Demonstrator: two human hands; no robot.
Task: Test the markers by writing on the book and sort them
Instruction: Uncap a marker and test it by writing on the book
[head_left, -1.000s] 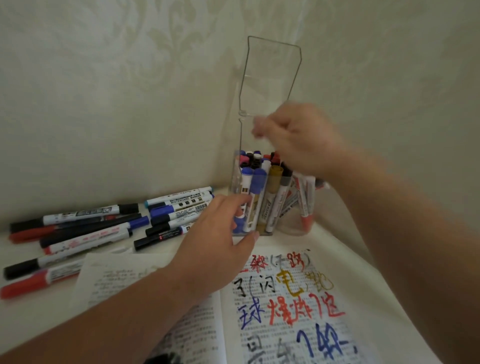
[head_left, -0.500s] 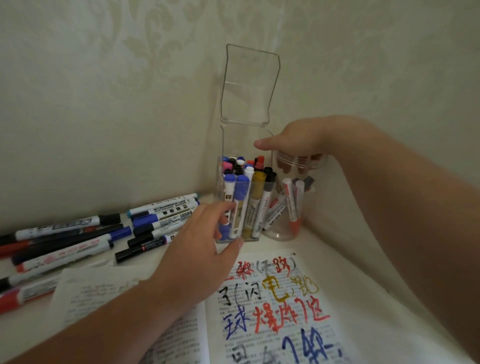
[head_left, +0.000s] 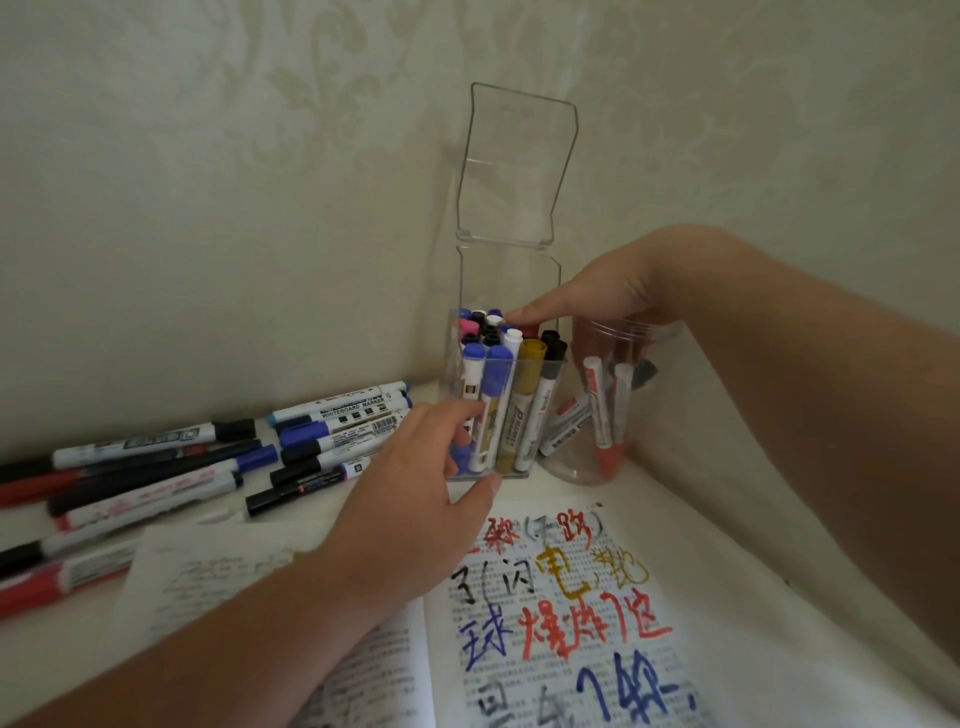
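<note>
Clear plastic is what both hands meet. My left hand (head_left: 415, 483) grips the box (head_left: 509, 280) low at its front left corner, fingers curled onto the side wall, thumb under the front edge, steadying it on the tabletop (head_left: 685, 499).

My right hand (head_left: 608, 291) hangs over the box's right rim. Its index finger lies straight and points left, with the tip on the caps of the markers (head_left: 530, 364) packed inside. The other fingers drop curled into the mouth of the jar (head_left: 571, 470) just beside the box; I cannot tell whether they hold anything there.

Those markers stand upright, caps up, so their long axis runs straight up towards my right hand, the nearer of the 2. I judge that any marker must go in or come out vertically.

What crowds that path: the lid (head_left: 514, 166) stands open behind, against the wall, and the caps sit tight together, so pinching 1 may drag its neighbours. The jar touches or nearly touches the box and holds a few red-tipped markers leaning.

Loose markers (head_left: 156, 467) lie flat to my left, well apart from my right hand. The book (head_left: 545, 597) lies open in front, scrawled in several colours.
</note>
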